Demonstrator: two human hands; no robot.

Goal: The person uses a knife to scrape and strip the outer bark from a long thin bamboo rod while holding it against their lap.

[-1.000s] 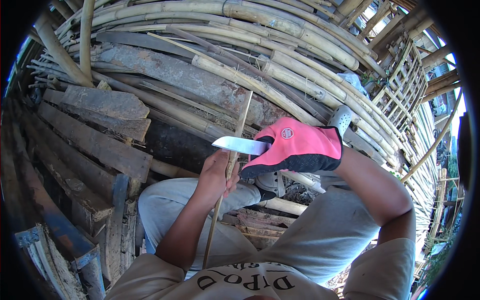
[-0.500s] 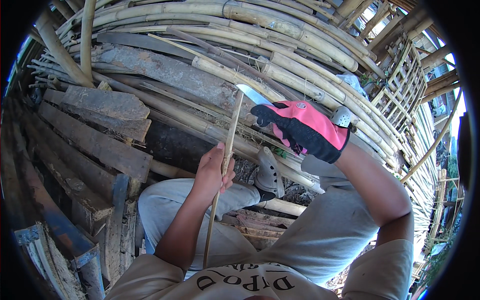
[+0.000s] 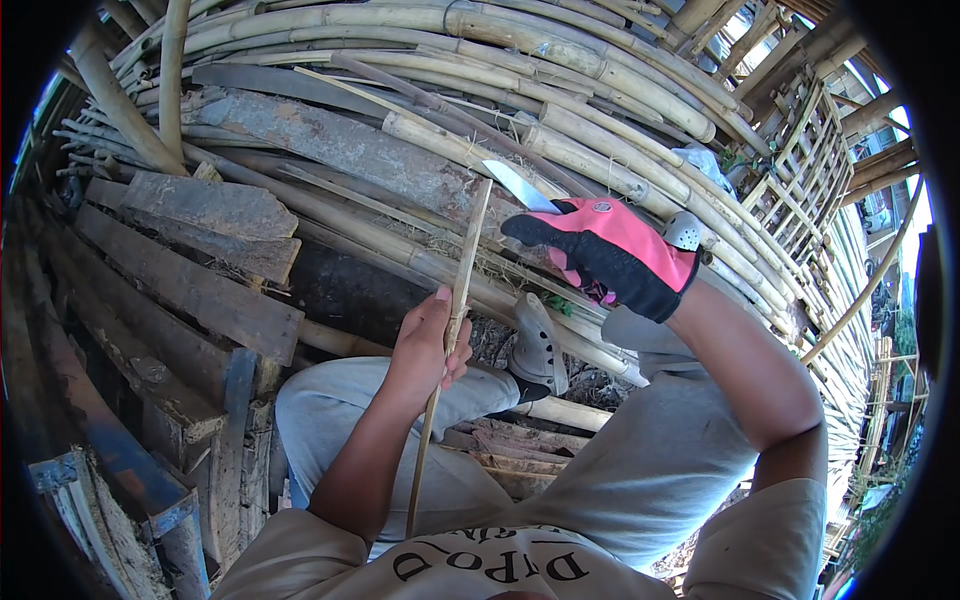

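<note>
Left hand (image 3: 425, 345), bare: thumb and fingers are closing together round a thin, pale bamboo strip (image 3: 468, 255), clamping it near mid-length. The strip is standing in front of the body, leaning slightly; its upper end is pointing away from the wearer and its lower end is reaching back to the shirt (image 3: 480, 562).

Right hand (image 3: 620, 252), in a pink and black glove: fingers are wrapping firmly round a knife (image 3: 521, 187), whose handle the glove is hiding. The bright blade is projecting up and to the left, its tip lying just beside the strip's upper end. From where I am standing, I cannot tell whether metal and strip are touching.

Below the hands, the person is sitting with knees apart, wearing pale grey trousers (image 3: 640, 450). One light, perforated shoe (image 3: 538, 345) is showing between the hands; a second shoe (image 3: 684, 232) is partly showing behind the gloved wrist.

Further out: dark, weathered boards (image 3: 190, 275) are lying stacked at left. Long bamboo poles (image 3: 570, 50) are running across the far side, curving in the lens. A slatted lattice (image 3: 800, 160) is leaning at upper right.
</note>
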